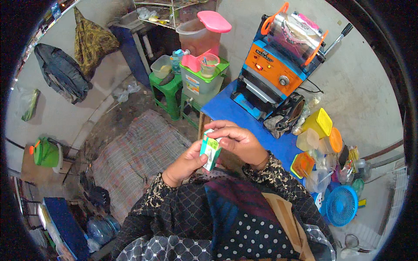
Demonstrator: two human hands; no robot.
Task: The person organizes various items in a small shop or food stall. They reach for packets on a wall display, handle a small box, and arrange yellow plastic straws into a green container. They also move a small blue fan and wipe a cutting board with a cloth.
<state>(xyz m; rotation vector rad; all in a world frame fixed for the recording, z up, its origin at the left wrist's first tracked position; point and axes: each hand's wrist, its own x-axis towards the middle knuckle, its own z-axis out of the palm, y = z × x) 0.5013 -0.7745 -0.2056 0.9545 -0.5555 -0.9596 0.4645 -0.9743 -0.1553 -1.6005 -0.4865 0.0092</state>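
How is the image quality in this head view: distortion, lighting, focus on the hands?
Head view: strong fisheye bending, black vignette around the rim; even, soft light without harsh glare; the small green-and-white box between left hand and right hand is slightly soft; the orange sealing machine looks sharper.

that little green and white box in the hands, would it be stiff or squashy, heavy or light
The box looks like thin printed carton, so probably fairly stiff along its edges but easy to dent under a hard pinch. The left hand and right hand hold it with fingertips alone, which suggests it is light. Its flat faces should keep it from rolling.
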